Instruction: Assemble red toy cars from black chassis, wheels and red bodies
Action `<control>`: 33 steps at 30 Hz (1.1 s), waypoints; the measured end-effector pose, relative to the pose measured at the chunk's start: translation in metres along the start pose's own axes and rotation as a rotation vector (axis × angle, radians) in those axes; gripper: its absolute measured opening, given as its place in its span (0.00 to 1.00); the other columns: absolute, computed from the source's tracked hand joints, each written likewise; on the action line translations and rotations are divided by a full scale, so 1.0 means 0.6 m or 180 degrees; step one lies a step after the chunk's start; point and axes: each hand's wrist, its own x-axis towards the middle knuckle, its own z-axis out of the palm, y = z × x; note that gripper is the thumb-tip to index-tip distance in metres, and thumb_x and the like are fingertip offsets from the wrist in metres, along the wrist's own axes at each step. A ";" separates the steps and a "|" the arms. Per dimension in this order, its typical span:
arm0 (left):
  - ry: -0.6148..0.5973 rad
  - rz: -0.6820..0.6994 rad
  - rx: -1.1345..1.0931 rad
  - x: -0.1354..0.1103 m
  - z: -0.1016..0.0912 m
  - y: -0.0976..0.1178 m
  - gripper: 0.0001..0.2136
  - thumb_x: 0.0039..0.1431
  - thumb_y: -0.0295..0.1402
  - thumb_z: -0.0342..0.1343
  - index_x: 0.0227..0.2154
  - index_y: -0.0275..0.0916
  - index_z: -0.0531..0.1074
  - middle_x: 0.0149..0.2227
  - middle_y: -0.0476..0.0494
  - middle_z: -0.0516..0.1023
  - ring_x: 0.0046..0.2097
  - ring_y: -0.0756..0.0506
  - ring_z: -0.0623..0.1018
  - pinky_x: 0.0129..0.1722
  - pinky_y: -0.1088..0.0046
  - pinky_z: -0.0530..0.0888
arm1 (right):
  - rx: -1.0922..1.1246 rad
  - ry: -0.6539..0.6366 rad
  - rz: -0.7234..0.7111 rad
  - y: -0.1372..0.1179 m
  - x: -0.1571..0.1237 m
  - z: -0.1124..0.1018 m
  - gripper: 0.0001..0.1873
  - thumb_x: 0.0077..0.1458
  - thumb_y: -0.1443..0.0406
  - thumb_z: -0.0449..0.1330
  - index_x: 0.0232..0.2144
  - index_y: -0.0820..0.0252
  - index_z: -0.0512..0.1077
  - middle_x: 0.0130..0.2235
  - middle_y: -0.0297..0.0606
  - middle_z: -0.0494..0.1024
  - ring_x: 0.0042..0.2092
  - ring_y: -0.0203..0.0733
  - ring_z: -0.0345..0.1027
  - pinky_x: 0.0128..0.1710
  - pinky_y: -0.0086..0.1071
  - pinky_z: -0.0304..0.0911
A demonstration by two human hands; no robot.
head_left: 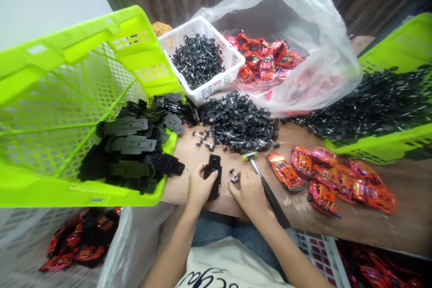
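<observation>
L hand (199,186) grips chassis (213,173), upright at table (354,225) edge. R hand (249,191) pinches 1 axle (233,175) just beside chassis. Hammer (266,189) lies beside R hand.

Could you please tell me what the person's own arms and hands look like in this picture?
The left forearm and right forearm are bare, with no sleeve reaching them. The left hand and right hand are ungloved, and no watch, bracelet or ring shows. Beneath them are a white top with black script lettering and blue jeans.
</observation>
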 end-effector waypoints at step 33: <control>-0.0655 0.0033 -0.0402 -0.012 -0.067 0.030 0.11 0.43 0.35 0.65 0.25 0.33 0.72 0.25 0.49 0.73 0.30 0.49 0.71 0.30 0.78 0.65 | 0.2845 -0.1058 -0.0305 -0.072 0.106 -0.006 0.19 0.43 0.73 0.58 0.41 0.59 0.70 0.41 0.36 0.75 0.45 0.42 0.68 0.47 0.37 0.63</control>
